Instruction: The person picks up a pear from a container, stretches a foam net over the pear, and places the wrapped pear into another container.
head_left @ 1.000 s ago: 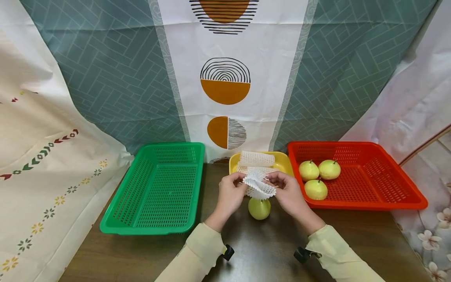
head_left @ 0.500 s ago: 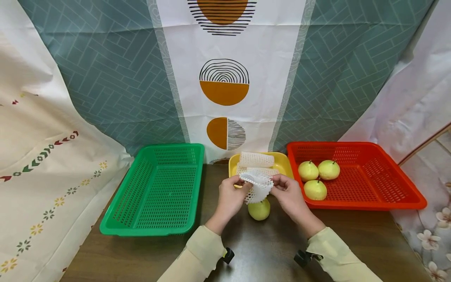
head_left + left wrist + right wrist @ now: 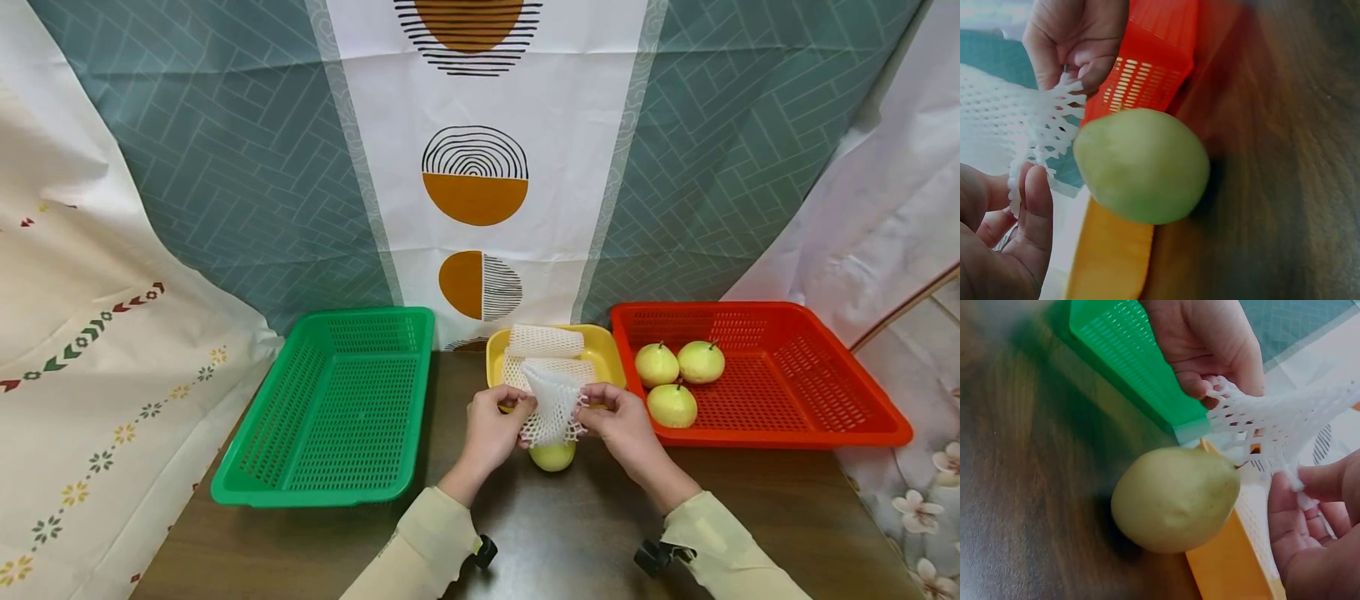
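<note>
Tabletop pear (image 3: 552,456) sits under both hands' (image 3: 491,425) stretched net (image 3: 553,406).

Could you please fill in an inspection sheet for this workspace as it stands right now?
Surface: dark wooden table.
Job's things: white foam net sleeve stretched open just above a pear standing on the table.
Clutter: green basket, nothing seen inside; red basket with three pears; yellow tray with more foam nets.
Grippers: left hand and right hand each pinch a net edge.
Cables: nothing seen.
Surroundings: patterned cloth backdrop.
</note>
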`<state>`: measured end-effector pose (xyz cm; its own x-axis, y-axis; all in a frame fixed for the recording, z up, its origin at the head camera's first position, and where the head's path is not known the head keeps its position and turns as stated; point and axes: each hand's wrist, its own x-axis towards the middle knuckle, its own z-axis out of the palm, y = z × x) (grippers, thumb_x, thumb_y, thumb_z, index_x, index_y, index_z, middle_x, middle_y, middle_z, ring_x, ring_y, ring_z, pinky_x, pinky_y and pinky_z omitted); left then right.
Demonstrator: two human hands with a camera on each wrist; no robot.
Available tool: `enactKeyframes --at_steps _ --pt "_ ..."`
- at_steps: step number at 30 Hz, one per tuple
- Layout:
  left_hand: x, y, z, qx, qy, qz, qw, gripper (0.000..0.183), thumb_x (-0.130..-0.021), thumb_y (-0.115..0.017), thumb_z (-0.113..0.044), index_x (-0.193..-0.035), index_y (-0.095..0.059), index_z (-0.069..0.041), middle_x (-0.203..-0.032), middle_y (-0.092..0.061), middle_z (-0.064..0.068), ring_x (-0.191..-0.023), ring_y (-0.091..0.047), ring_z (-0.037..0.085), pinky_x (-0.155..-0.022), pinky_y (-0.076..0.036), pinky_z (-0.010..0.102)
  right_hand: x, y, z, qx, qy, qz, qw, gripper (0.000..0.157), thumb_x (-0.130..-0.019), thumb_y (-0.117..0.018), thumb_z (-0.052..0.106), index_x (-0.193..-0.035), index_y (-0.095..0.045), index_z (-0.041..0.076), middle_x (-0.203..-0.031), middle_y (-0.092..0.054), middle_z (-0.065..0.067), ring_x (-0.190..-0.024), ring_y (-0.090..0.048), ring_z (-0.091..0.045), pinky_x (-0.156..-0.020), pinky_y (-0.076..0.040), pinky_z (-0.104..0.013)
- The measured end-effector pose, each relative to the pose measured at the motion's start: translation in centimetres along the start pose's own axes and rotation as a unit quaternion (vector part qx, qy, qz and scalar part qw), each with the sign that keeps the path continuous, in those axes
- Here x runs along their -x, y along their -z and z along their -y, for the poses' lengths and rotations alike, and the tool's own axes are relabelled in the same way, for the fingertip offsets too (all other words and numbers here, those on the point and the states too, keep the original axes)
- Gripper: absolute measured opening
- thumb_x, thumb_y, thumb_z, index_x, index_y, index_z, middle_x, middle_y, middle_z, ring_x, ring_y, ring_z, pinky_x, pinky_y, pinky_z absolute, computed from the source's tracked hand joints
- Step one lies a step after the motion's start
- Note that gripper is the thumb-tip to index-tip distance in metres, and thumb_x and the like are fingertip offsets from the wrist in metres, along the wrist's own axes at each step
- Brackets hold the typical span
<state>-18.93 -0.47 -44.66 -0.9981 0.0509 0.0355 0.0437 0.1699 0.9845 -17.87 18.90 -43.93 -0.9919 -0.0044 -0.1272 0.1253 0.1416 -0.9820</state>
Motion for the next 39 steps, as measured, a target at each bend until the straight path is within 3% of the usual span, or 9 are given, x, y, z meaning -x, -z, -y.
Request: enactKeyframes --at_steps 4,11,19,25,32,36,39 --pt "-0.3 -0.1 1.3 -0.019 0.011 0.020 0.9996 0.015 -0.084 -0.069 -0.025 -0.084 -0.068 -0.010 -0.071 -0.062 0.006 -0.040 -0.058 0.016 -0.050 -0.053 0.050 -0.2 0.0 -0.8 0.018 -0.021 0.009 1.000 0.035 -0.083 -0.065 0.005 -0.115 -0.053 -0.002 -0.099 -0.058 -0.013 -0.082 -0.060 -0.017 -0.070 -0.057 -0.030" --pt "-0.5 -0.4 2.7 -0.049 0.045 0.022 0.9975 0.018 -0.086 -0.066 -0.023 -0.085 -0.065 -0.005 -0.068 -0.059 0.005 -0.041 -0.059 0.019 -0.049 -0.054 0.046 -0.7 0.0 -2.1 0.091 -0.026 0.014 0.995 0.037 -0.082 -0.068 0.009 -0.116 -0.053 0.002 -0.103 -0.061 -0.016 -0.077 -0.063 -0.020 -0.069 -0.056 -0.033" --pt "-0.6 -0.3 3.8 -0.107 0.054 0.038 0.9920 0.017 -0.089 -0.063 -0.023 -0.083 -0.065 -0.006 -0.063 -0.061 0.005 -0.046 -0.058 0.018 -0.042 -0.049 0.026 -0.4 -0.1 -2.4 0.188 0.005 0.018 0.982 0.040 -0.084 -0.065 0.012 -0.122 -0.053 0.004 -0.107 -0.063 -0.014 -0.079 -0.062 -0.018 -0.064 -0.053 -0.028" --pt "-0.9 -0.1 3.9 -0.119 0.059 0.041 0.9904 0.016 -0.088 -0.063 -0.025 -0.089 -0.067 -0.009 -0.067 -0.064 0.003 -0.050 -0.059 0.018 -0.044 -0.048 0.025 -0.4 0.2 -2.3 0.220 0.042 0.040 0.974 0.038 -0.089 -0.060 0.014 -0.126 -0.056 0.010 -0.120 -0.063 -0.009 -0.107 -0.060 -0.023 -0.089 -0.051 -0.040" --pt "-0.8 0.5 2.7 -0.181 0.014 0.032 0.9829 0.017 -0.083 -0.068 -0.016 -0.097 -0.068 -0.006 -0.086 -0.069 0.005 -0.074 -0.062 0.012 -0.066 -0.051 0.026 -0.3 0.6 -1.7 0.202 0.069 0.092 0.973 0.041 -0.088 -0.057 0.006 -0.129 -0.053 0.006 -0.124 -0.061 -0.011 -0.113 -0.058 -0.026 -0.096 -0.046 -0.046" --pt "-0.4 0.9 1.6 -0.183 -0.022 0.060 0.9810 0.029 -0.074 -0.072 -0.002 -0.102 -0.068 -0.003 -0.099 -0.069 0.012 -0.088 -0.065 0.022 -0.077 -0.053 0.032 -0.2 1.0 -1.8 0.189 0.086 0.151 0.967 0.061 -0.078 -0.067 0.000 -0.134 -0.046 0.010 -0.132 -0.056 -0.009 -0.119 -0.055 -0.028 -0.100 -0.042 -0.048" --pt "0.0 1.2 0.8 -0.176 -0.036 0.088 0.9798 0.041 -0.069 -0.074 0.003 -0.109 -0.067 -0.004 -0.106 -0.069 0.012 -0.097 -0.064 0.028 -0.084 -0.052 0.038 -0.2 1.1 -1.8 0.179 0.099 0.188 0.961 0.080 -0.069 -0.080 0.008 -0.138 -0.040 0.017 -0.139 -0.049 -0.004 -0.127 -0.048 -0.028 -0.104 -0.037 -0.051"
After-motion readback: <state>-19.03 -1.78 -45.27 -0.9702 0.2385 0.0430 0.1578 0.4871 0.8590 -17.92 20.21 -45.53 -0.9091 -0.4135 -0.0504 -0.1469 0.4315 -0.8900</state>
